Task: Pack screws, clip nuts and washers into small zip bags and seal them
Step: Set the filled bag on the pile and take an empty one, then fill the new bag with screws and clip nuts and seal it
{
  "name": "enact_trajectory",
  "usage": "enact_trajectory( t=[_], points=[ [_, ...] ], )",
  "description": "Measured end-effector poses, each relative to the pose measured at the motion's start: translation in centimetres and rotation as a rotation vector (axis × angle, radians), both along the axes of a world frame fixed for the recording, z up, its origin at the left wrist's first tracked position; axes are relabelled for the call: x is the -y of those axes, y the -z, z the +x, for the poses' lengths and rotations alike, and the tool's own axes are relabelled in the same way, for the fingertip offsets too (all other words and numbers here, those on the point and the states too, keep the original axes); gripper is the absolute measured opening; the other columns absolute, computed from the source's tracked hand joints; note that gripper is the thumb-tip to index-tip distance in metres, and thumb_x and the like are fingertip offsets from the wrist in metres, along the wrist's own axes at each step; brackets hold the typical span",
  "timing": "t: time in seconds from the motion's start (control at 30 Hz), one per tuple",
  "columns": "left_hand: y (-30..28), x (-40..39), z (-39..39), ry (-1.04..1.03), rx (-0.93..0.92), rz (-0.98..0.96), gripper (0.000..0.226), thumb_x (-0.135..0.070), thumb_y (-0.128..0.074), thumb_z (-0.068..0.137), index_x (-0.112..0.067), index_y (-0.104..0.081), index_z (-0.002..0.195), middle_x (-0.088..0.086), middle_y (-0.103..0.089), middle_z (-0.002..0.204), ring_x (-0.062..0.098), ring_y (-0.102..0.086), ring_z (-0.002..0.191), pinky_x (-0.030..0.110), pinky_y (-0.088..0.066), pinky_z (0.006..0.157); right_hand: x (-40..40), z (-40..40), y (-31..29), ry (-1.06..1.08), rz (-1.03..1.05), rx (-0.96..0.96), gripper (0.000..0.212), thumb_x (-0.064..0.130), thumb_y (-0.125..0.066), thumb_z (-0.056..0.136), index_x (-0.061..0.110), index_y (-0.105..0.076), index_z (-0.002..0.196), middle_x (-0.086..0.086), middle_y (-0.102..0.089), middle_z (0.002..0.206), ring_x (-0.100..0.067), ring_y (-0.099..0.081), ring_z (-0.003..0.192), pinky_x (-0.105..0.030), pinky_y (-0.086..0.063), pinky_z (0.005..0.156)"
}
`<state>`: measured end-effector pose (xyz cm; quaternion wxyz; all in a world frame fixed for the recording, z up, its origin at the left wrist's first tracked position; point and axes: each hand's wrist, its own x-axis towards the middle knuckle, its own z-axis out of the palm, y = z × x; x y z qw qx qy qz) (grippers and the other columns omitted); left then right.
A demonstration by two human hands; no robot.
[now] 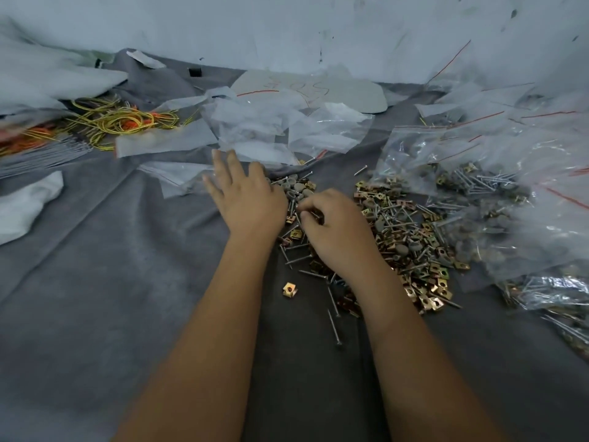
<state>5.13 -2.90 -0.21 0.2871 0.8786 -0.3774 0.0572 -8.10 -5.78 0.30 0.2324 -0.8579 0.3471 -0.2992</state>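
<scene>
On the grey cloth (127,282), your open left hand (247,199) reaches for the empty bags (178,178) while your right hand (334,228) pinches small parts from the pile (408,244), which may slip and scatter.

Left hand (247,199) flat, fingers spread, on an empty zip bag (178,180). Right hand (334,228) pinches small hardware at the edge of the loose pile (411,240) of screws, clip nuts, washers. Filled bags (510,186) at right.
</scene>
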Motion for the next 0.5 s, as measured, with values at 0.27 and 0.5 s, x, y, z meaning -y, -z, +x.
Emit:
enact_trajectory(
  t=[0.27, 0.5],
  points=[
    [-0.9, 3.9, 3.6, 0.204, -0.179, 0.102, 0.069, -0.009, -0.039, 0.093, -0.022, -0.014, 0.156, 0.015, -0.017, 0.162, 0.033, -0.007, 0.15, 0.051, -0.011, 0.12, 0.2, -0.9, 0.0, 0.022, -0.002, 0.022, 0.02, 0.018, -0.053, 0.093, 0.019, -0.072, 0.1, 0.003, -0.06, 0.096, -0.013, -0.055, 0.093, -0.036, -0.047, 0.083],
    [-0.2, 3.6, 3.8, 0.04, -0.091, 0.054, 0.042, -0.026, -0.048, 0.091, -0.037, -0.061, 0.13, 0.007, -0.063, 0.12, 0.034, -0.042, 0.126, 0.046, -0.027, 0.104, 0.4, -1.1, -0.1, 0.046, -0.002, 0.028, 0.021, 0.018, -0.053, 0.094, 0.02, -0.072, 0.099, 0.007, -0.06, 0.095, -0.013, -0.055, 0.09, -0.033, -0.046, 0.081]
  ],
)
